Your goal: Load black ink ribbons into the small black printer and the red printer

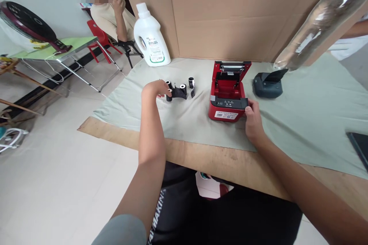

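A red label printer (227, 109) with a black front panel stands on the cloth, its lid tipped up and its red inside exposed. My right hand (254, 120) grips its right front corner, thumb towards the front. Over to the left, my left hand (156, 89) hangs palm down with bent fingers apart, its fingertips at a small black roll (169, 98). Whether they touch the roll is hard to see. Beside it lie another black roll (183, 88) with a white core, a loose black strip (177, 94), and a separate upright black roll (191, 81).
A white detergent bottle (152, 40) stands at the back left against a cardboard wall (224, 15). Right of the printer is a dark device (267, 85), near a clear inflated bag (319, 23). A dark flat object (359, 145) lies far right. Another person (110, 19) sits beyond the table.
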A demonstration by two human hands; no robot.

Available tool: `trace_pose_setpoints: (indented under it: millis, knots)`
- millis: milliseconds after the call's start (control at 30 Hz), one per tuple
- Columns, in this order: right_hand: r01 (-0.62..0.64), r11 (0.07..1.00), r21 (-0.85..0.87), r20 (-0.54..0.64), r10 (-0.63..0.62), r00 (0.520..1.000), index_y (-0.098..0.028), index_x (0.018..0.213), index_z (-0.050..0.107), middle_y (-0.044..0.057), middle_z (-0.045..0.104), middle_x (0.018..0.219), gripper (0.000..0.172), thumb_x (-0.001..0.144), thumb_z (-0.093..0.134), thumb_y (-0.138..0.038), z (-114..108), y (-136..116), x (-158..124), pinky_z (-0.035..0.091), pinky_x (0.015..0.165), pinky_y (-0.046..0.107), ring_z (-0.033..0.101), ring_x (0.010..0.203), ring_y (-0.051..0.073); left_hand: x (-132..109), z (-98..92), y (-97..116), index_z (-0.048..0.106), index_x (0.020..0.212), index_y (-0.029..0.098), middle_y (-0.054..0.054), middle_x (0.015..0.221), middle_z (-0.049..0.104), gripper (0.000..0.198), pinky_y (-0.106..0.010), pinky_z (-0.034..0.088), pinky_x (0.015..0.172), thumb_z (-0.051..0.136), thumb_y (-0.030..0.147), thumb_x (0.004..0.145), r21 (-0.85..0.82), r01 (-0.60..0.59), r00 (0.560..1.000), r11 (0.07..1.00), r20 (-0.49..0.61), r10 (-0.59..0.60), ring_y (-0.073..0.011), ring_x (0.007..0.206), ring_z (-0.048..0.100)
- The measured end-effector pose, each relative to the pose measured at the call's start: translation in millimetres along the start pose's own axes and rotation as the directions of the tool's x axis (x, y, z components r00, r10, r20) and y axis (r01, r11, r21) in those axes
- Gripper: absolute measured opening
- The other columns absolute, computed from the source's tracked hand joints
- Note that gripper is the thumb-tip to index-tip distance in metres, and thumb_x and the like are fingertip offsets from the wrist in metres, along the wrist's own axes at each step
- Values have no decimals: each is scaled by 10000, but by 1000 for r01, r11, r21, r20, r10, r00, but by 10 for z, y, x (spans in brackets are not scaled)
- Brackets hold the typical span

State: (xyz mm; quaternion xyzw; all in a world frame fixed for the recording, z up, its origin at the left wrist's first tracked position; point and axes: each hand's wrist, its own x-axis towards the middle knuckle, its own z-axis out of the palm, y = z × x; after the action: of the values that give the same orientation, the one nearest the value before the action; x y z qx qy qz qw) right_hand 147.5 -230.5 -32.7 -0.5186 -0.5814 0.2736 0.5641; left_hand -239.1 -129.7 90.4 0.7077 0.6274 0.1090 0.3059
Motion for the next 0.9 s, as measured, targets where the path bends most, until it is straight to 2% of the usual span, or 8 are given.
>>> trace_pose_setpoints:
  millis: [100,200,400,467,567,667,767,900]
  knots:
    - [5,1000,-2,-5,-5,1000,-249,1247,579,113,653,1273,475,1007,481,-646,2,5,2,516,1082,529,626,1206,302,-137,-74,176,719,895,156,47,664,614,181,-291,484,800,794,303,819,-41,-15,1000,999,25,16,-110,741,524]
    - [8,1000,4,-3,-8,1000,-254,1252,576,114,659,1276,470,1004,489,-644,3,1,5,521,1078,521,633,1205,302,-202,-101,481,751,1029,184,0,823,694,234,-323,526,813,739,298,826,-240,-187,982,953,-17,188,-148,827,625]
    - [-26,1000,7,28,26,999,-244,1285,555,125,659,1312,459,1012,471,-603,-13,-39,-28,525,1080,507,634,1221,295,-96,90,1140,628,1273,237,-50,1150,699,357,-322,588,837,597,279,920,-392,-291,957,873,-135,259,-212,1043,713]
    - [-32,999,-13,23,33,999,-248,1296,553,125,653,1326,435,999,500,-561,-46,-67,-21,538,1064,503,636,1222,291,-51,197,1284,562,1343,259,-48,1217,681,437,-318,581,835,613,252,910,-380,-337,941,861,-99,325,-209,1050,704]
    - [34,995,-89,-69,-40,997,-268,1261,573,120,644,1313,383,952,577,-494,-146,-217,69,587,969,472,656,1176,284,-16,328,1420,548,1330,254,-35,1206,691,527,-315,549,876,711,229,830,-281,-460,883,843,-42,468,-215,1086,680]
    - [122,974,-190,-136,-149,979,-278,1120,641,92,691,1149,230,963,580,-434,-278,-575,276,600,898,443,690,1059,264,3,399,1508,636,1193,221,-35,1142,710,423,-313,519,864,740,260,785,-176,-546,830,819,23,558,-222,1063,667]
    - [187,941,-282,7,-193,981,-264,994,702,52,734,977,139,946,643,-381,-361,-1065,554,590,836,422,696,894,237,40,435,1568,712,1059,200,-36,1024,717,292,-323,492,809,713,350,809,-112,-583,797,804,111,593,-220,966,663]
    - [252,848,-466,366,-74,928,-265,1044,766,60,771,1064,201,850,743,-312,-301,-1538,879,568,790,405,690,876,249,127,490,1572,751,1022,193,-43,967,716,327,-334,476,803,632,460,874,-107,-585,786,804,170,595,-222,936,656]
